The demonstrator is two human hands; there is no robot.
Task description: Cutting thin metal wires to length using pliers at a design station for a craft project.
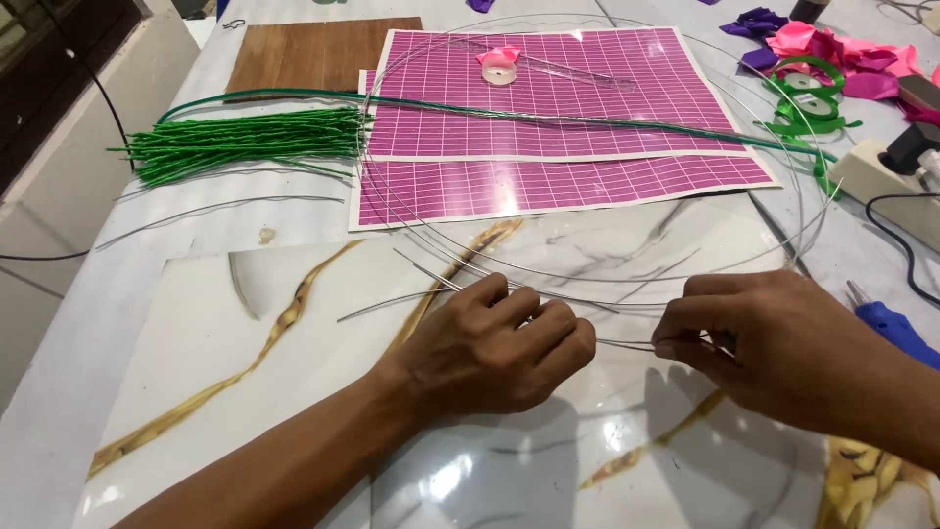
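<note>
Far out past your left fingertips, up and to the left, lies a bundle of green wrapped stems (245,144), with a wooden board (313,54) just beyond it and a long green stem (509,113) running rightward across the pink grid sheets (548,181).

Your left hand (494,348) rests knuckles-up on the glossy marble-patterned sheet (294,392), fingers (548,328) curled in tight. They close on the near arc of the thin wire hoop (627,345), though the exact pinch is hidden under the knuckles. Loose wire ends (426,269) stick out just beyond your left fingers, up and to the left.

Between your two hands a short stretch of the wire shows bare, running straight from one set of fingertips to the other. From there the hoop sweeps away from your fingers in wide loops, over the pink sheets and around a roll of clear tape with a pink scrap on it (499,67).

Your right hand (774,348) has thumb and forefinger pinched together on the same wire, the other fingers folded loosely behind.

Just right of your right fingers lies a blue-handled tool (896,328). Further out and to the right sit a white power strip (881,171), green ribbon spools (808,93), and pink and purple ribbon pieces (832,44).
</note>
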